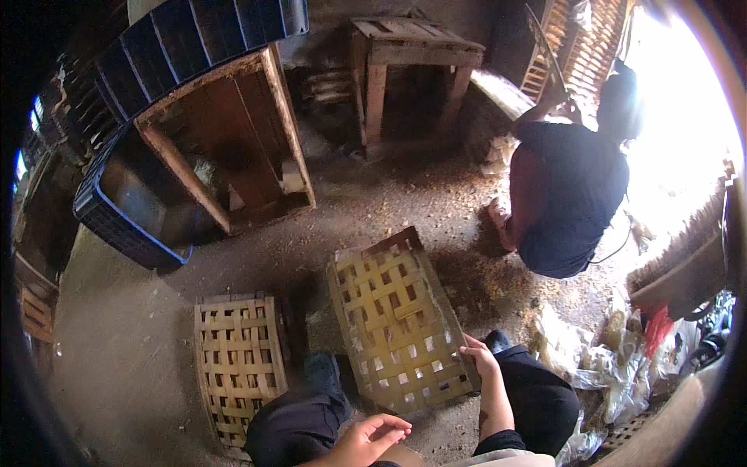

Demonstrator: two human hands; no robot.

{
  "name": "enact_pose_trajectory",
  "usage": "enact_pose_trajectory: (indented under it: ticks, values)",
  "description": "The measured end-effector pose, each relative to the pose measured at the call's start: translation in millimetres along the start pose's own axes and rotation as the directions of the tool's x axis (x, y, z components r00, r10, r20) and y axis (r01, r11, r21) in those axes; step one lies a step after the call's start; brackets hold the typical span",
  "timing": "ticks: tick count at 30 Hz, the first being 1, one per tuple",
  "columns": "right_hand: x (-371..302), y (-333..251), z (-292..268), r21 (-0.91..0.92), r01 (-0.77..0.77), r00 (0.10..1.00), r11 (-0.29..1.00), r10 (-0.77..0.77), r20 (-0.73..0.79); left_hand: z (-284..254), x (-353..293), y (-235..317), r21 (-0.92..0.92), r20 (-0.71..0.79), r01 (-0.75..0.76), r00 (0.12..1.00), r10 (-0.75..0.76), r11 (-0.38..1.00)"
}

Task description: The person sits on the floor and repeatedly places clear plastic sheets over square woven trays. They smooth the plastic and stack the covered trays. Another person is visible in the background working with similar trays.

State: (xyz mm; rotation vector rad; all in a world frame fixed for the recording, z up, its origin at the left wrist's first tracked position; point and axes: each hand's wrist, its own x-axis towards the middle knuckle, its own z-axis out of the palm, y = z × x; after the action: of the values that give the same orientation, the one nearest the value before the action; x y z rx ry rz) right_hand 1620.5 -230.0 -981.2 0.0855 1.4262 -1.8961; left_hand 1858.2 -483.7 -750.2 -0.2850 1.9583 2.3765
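Head view: the one view, looking down at an earthen floor (140,350) strewn with pale shavings.
Woven panel (398,321): a flat rectangle of pale bamboo strips plaited in an open basket weave with square gaps, framed by darker slats; it stands tilted on the floor between the person's knees, its near corner by the right hand.
Right hand (482,359): fingers curled over the woven panel's lower right edge, holding it; the forearm rises from a dark trouser leg.
Left hand (372,436): below the woven panel and clear of it, palm up, fingers loosely half-curled, holding nothing.
Second panel (240,364): same plaited strips, tighter and duller in tone, lying flat on the floor just left of the woven panel; a dark-clad knee covers its lower right corner.
Wooden crate (233,132): rough plank box tipped on its side, open face upward, up and left of the woven panel.
Blue crate (124,210): ribbed plastic, left of the wooden crate and far left of the woven panel; more ribbed dark plastic curves above it.
Wooden stool (412,62): plain square-legged frame, straight above the woven panel at the back wall.
Other person (572,187): crouched in dark clothes, up and right of the woven panel, back turned, one arm raised against a slatted frame.
Plastic sheets (591,358): crumpled, pale, just right of the woven panel beside the right knee.
Light: strong glare at upper right washes out detail there.
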Motion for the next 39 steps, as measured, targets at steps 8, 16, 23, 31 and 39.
enact_pose_trajectory:
  ticks: [8,16,23,31,39]
  values:
    - [33.6,38.5,-54.0,0.017,-0.123,0.991,0.992,0.124,-0.045,8.8,1.1,-47.4,-0.266,0.042,0.308,0.950,-0.308,0.913]
    - [46.1,60.3,-67.4,0.015,-0.147,0.975,0.989,0.147,-0.168,11.4,1.6,-38.1,-0.341,0.058,0.209,0.978,-0.201,0.917]
    - [35.0,47.9,-53.6,0.038,-0.086,0.989,0.996,0.090,-0.119,9.6,-1.9,-72.5,-0.315,0.078,0.275,0.961,-0.264,0.908]
    - [69.8,52.2,-59.0,0.012,-0.108,0.975,0.994,0.108,-0.192,11.5,1.9,-86.8,-0.251,0.116,0.190,0.979,-0.165,0.949]
    - [98.0,78.4,-51.0,-0.157,-0.264,0.916,0.952,0.197,-0.349,11.0,-4.0,-76.7,-0.298,0.079,0.287,0.958,-0.276,0.910]
